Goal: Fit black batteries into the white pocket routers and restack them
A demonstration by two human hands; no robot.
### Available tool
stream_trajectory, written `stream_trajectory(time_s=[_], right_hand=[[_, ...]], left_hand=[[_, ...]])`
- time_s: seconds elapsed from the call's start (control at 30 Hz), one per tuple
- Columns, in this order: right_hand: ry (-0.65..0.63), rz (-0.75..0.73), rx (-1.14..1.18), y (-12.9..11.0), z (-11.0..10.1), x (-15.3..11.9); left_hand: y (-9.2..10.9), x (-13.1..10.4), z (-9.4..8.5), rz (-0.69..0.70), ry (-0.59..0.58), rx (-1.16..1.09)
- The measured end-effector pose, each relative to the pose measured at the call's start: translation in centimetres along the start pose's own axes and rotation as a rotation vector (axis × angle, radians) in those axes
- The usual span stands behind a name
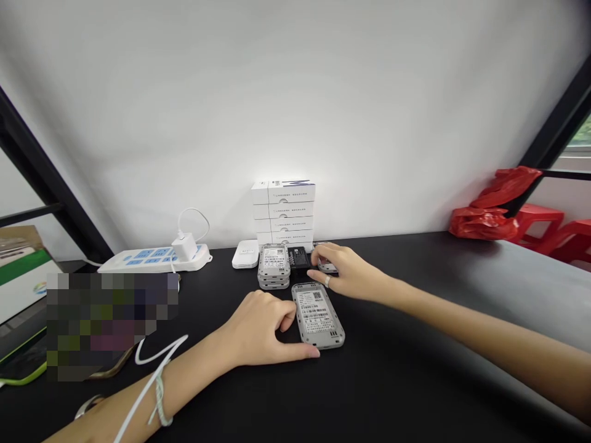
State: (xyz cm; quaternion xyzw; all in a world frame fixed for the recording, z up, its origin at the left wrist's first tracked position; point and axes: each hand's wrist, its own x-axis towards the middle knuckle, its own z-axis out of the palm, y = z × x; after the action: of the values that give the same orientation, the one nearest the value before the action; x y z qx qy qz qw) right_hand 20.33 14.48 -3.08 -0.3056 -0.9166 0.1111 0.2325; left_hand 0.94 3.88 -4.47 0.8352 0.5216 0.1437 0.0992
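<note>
Side by side over a black tabletop (383, 387), two bare hands work among small gray electronic devices. The left hand (261, 332) frames the near left part of a gray device housing (318, 317), thumb and forefinger apart, the forefinger at its left edge and the thumb at its near end; whether they press on it is not clear. The housing lies flat, its printed label and QR code facing up.

Just beyond that housing, the right hand (339, 272), wearing a ring (327, 281), reaches in with thumb and forefinger apart beside a black battery (299, 258); whether they grip it is impossible to say. Under the right hand's fingers sits another gray housing (329, 268), partly hidden.

Left of the right hand's fingertips, past the battery, stands a stack of gray housings (274, 261), with white back covers (245, 254) beside it. Behind these rise stacked white boxes (284, 212). Farther left, beyond the left hand, a white charger (184, 246) is plugged into a power strip (154, 259). A white cable (150, 384) crosses the left forearm near a braided bracelet (159, 400). Well right of the right hand are red plastic bags (484, 215).
</note>
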Motion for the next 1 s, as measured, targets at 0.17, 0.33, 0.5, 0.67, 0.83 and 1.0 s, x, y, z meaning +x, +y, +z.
stream_trajectory(time_s=[0.17,0.33,0.5,0.67,0.83,1.0], right_hand=[[-0.170,-0.133,-0.006,2.3,0.8,3.2],[-0.166,-0.097,0.005,2.5,1.1,3.4],[-0.176,-0.005,0.074,2.4,0.5,3.6],[-0.035,0.030,0.213,1.9,0.0,2.0],[-0.079,0.032,0.282,0.5,-0.6,-1.6],[-0.116,0.080,0.281,-0.2,0.0,-3.5]], left_hand=[[-0.1,0.0,0.0,-0.011,-0.006,-0.005],[-0.1,0.0,0.1,-0.006,-0.001,-0.008],[-0.1,0.0,0.1,-0.006,-0.003,-0.009],[-0.1,0.0,0.1,-0.009,-0.001,-0.013],[0.0,0.0,0.0,-0.010,-0.007,-0.022],[0.1,0.1,0.0,-0.008,-0.001,-0.013]])
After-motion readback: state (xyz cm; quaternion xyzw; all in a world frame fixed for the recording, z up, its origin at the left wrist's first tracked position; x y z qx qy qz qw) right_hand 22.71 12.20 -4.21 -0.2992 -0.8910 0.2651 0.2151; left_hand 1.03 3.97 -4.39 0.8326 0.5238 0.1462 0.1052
